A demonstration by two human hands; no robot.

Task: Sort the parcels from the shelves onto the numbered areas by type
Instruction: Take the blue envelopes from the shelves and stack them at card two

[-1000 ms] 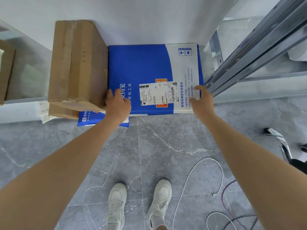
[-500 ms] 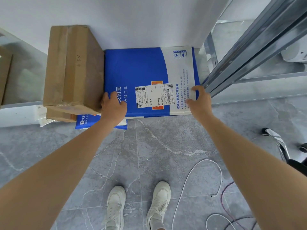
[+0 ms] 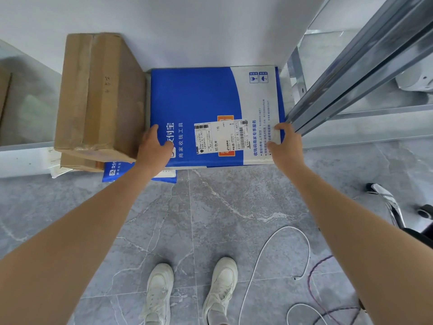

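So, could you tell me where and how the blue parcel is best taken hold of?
Probably by its two near corners, coming from the front. The blue parcel lies flat on the shelf, its near edge overhanging. The brown box crowds its left side and the metal post its right, so only the front is free. The left hand and right hand rest there.

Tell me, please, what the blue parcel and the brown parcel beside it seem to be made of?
Blue parcel: probably smooth printed plastic or coated paper, with a slight sheen and a stuck-on label. Brown parcel: matte corrugated cardboard, with glossy clear tape along its seam.
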